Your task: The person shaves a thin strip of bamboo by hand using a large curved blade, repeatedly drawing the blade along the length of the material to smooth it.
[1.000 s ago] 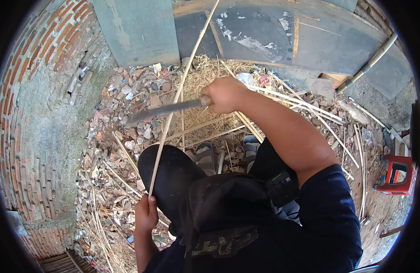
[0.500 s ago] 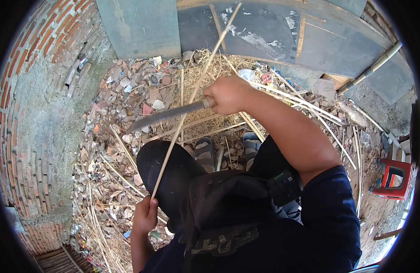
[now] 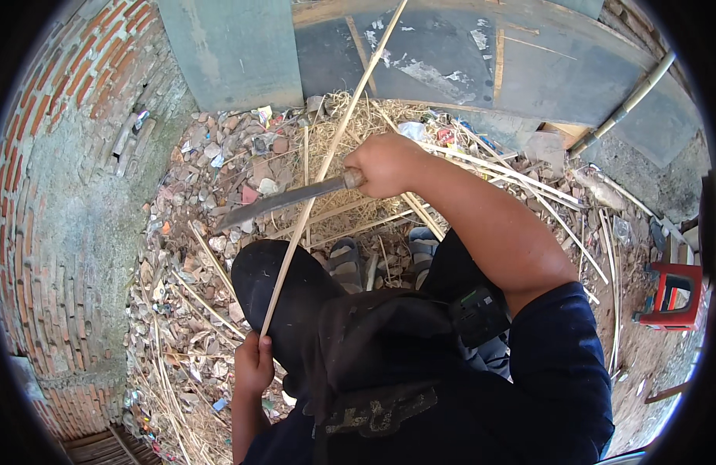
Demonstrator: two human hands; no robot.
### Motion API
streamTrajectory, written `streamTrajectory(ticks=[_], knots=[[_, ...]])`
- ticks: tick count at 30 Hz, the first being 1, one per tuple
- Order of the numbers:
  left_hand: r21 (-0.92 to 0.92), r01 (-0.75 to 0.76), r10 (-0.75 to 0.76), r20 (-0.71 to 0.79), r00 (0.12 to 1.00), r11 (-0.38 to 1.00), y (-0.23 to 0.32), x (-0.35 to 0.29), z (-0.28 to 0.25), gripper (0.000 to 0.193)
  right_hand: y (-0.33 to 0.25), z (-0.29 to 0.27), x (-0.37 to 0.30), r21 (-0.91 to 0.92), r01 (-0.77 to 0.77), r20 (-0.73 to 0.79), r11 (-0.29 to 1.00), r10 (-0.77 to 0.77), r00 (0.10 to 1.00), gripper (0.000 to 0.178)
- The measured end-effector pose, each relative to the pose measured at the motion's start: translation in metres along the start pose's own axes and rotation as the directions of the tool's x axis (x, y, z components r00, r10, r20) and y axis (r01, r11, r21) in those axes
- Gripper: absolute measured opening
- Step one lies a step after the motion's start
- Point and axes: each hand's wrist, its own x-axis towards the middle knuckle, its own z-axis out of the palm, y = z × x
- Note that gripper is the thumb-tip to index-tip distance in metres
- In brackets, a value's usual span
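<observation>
My right hand (image 3: 383, 164) is closed round the wooden handle of a machete (image 3: 273, 204). Its long dark blade points left and lies across a thin, pale bamboo strip (image 3: 283, 271). At the lower left, my left hand (image 3: 254, 363) pinches the near end of this strip between thumb and fingers. From there the strip slants over my dark-clothed left knee (image 3: 253, 267), past the blade, and up to the top edge of the view. Whether the blade's edge bites into the strip cannot be made out.
Pale strips (image 3: 521, 178) lie on the rubble ground at both sides, with straw-like shavings (image 3: 339, 128) ahead of my sandalled feet (image 3: 346, 263). A brick wall (image 3: 63, 232) rises at left, dark panels (image 3: 428, 62) at the far side. A red stool (image 3: 672, 298) stands at right.
The view has shifted slightly, and the blade's tip sits a little lower in the picture. Both hands keep their grips, and the machete still crosses the strip at nearly the same spot.
</observation>
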Motion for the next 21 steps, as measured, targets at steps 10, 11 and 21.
streamTrajectory(ticks=[10,11,21], knots=[[0.131,-0.034,0.037,-0.019,0.999,0.991,-0.006,0.002,0.001,0.044,0.017,0.017,0.013,0.039,-0.067,-0.076,0.997,0.069,0.995,0.018],[0.091,-0.029,0.03,-0.01,0.999,0.995,-0.006,0.002,-0.001,0.044,0.009,0.014,0.012,0.001,-0.021,-0.064,1.0,0.021,0.998,0.018],[-0.014,-0.006,0.006,0.028,1.0,1.0,-0.003,0.007,-0.002,0.039,0.003,0.013,0.013,0.013,-0.065,-0.002,0.998,0.065,0.998,0.023]])
